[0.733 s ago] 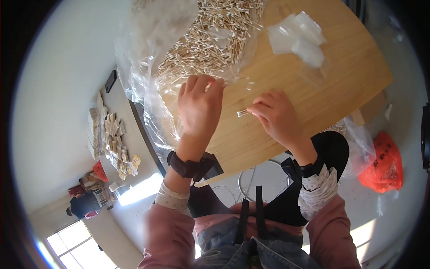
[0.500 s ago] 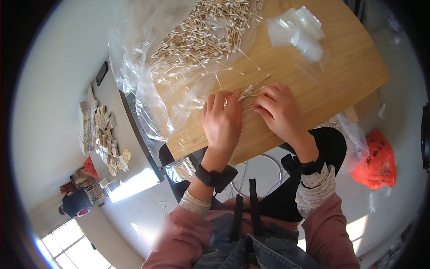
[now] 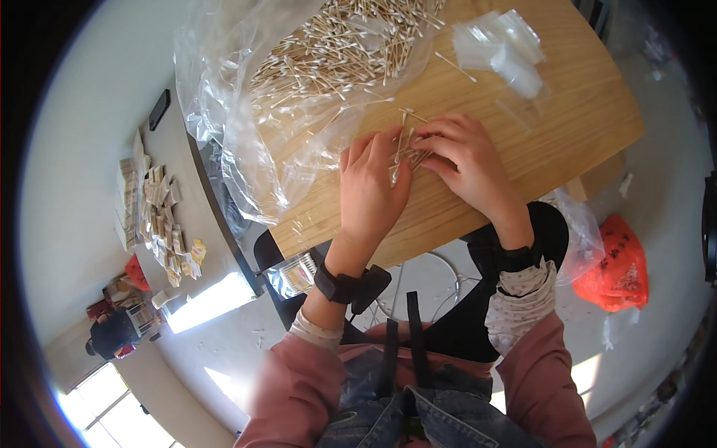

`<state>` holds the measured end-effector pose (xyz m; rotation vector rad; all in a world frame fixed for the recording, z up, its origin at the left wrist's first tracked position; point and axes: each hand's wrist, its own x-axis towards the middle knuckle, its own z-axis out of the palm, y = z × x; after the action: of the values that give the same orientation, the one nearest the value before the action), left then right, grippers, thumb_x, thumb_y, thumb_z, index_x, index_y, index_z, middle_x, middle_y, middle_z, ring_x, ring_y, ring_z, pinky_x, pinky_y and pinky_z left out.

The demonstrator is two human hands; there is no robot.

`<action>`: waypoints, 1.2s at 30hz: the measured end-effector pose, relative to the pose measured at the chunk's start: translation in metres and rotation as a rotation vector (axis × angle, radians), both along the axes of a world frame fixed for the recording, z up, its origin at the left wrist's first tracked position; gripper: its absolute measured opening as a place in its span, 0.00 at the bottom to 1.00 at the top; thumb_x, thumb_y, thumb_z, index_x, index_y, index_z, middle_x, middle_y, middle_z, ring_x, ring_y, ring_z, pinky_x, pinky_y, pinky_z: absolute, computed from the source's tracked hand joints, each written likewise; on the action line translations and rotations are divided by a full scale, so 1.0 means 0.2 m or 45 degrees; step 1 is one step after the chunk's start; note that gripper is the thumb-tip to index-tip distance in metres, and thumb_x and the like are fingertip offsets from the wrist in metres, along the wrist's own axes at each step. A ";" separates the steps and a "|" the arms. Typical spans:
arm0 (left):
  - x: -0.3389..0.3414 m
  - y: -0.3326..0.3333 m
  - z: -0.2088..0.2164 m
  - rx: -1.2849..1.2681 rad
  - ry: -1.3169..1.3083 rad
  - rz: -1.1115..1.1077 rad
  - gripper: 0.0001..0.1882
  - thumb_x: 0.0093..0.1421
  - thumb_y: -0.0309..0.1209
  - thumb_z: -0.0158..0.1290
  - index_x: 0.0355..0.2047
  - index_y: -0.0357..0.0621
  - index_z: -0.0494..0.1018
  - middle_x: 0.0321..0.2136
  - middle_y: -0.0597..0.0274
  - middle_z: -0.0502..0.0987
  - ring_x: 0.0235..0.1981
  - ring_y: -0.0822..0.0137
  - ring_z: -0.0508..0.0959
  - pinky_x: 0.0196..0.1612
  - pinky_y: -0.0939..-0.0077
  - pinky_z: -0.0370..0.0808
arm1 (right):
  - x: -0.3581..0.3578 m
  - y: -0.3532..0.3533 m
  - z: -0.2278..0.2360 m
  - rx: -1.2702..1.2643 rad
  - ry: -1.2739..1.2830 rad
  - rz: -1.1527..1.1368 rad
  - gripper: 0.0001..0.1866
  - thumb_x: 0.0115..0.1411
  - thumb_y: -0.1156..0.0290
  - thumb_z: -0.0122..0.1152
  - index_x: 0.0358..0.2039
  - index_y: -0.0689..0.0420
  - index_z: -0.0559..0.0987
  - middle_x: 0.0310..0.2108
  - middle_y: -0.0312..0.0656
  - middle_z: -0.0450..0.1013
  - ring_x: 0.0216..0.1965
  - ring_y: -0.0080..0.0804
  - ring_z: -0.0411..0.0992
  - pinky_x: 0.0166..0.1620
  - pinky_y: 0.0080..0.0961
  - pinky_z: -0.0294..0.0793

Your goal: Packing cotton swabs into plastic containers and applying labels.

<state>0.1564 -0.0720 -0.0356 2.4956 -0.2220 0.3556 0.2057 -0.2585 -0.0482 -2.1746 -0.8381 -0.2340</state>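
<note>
Between my two hands, at the near part of the wooden table [image 3: 575, 119], lies a small loose bunch of cotton swabs [image 3: 404, 149], their sticks pointing in different directions. My left hand [image 3: 373, 183] curls at the bunch's left side, with swabs between thumb and fingers. From the right, my right hand [image 3: 464, 158] closes its bent fingers and thumb on the stick ends. The fingertips partly cover the swabs. Beyond them, a big heap of cotton swabs [image 3: 351, 52] spreads over a clear plastic sheet or bag [image 3: 239, 142]. A single swab [image 3: 455, 67] lies apart, right of the heap.
Clear small plastic bags [image 3: 504, 48] are stacked at the far right of the table. A filled clear packet of swabs [image 3: 293, 275] is by my left wrist. Several packets [image 3: 168, 216] and a phone [image 3: 159, 110] lie on the left table. A red bag [image 3: 612, 265] sits lower right.
My hands have drawn closer together around the swabs, which now point more upright. A loose swab lies farther away, toward the plastic bags. The whole view has shifted slightly.
</note>
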 end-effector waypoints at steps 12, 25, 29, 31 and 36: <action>-0.07 0.01 -0.02 0.081 -0.126 -0.101 0.21 0.52 0.29 0.66 0.47 0.42 0.77 0.43 0.61 0.82 0.46 0.58 0.78 0.54 0.61 0.69 | 0.18 0.18 -0.04 0.252 -0.058 -0.194 0.13 0.56 0.72 0.68 0.42 0.55 0.79 0.39 0.40 0.76 0.45 0.42 0.73 0.51 0.38 0.70; -0.15 0.02 -0.06 -0.029 -0.217 -0.025 0.11 0.54 0.21 0.63 0.39 0.41 0.80 0.39 0.62 0.82 0.41 0.59 0.79 0.46 0.65 0.73 | 0.11 0.13 0.00 0.027 -0.099 0.041 0.05 0.51 0.79 0.65 0.27 0.53 0.78 0.28 0.34 0.75 0.37 0.37 0.72 0.48 0.33 0.68; -0.14 -0.01 -0.05 -0.069 -0.186 -0.007 0.10 0.54 0.21 0.63 0.37 0.41 0.80 0.41 0.62 0.81 0.41 0.59 0.78 0.45 0.65 0.72 | 0.12 0.08 0.00 0.012 -0.083 0.071 0.05 0.51 0.79 0.65 0.26 0.54 0.78 0.27 0.34 0.74 0.37 0.37 0.72 0.49 0.33 0.68; -0.15 -0.01 -0.05 -0.049 -0.162 0.009 0.12 0.53 0.20 0.64 0.40 0.40 0.80 0.44 0.58 0.80 0.44 0.57 0.78 0.48 0.63 0.73 | 0.13 0.04 0.02 -0.059 -0.072 0.068 0.04 0.50 0.78 0.65 0.27 0.55 0.80 0.28 0.35 0.75 0.38 0.37 0.73 0.49 0.34 0.68; -0.13 -0.03 -0.03 -0.004 -0.183 0.067 0.26 0.53 0.23 0.64 0.54 0.39 0.74 0.53 0.51 0.77 0.55 0.49 0.75 0.59 0.58 0.69 | 0.12 0.04 0.03 0.023 0.012 0.150 0.05 0.53 0.78 0.66 0.31 0.57 0.81 0.32 0.37 0.77 0.38 0.39 0.74 0.47 0.35 0.70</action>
<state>0.1305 -0.0790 -0.0411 2.4779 -0.2139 0.5577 0.2298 -0.2502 -0.0415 -2.1001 -0.9515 -0.1716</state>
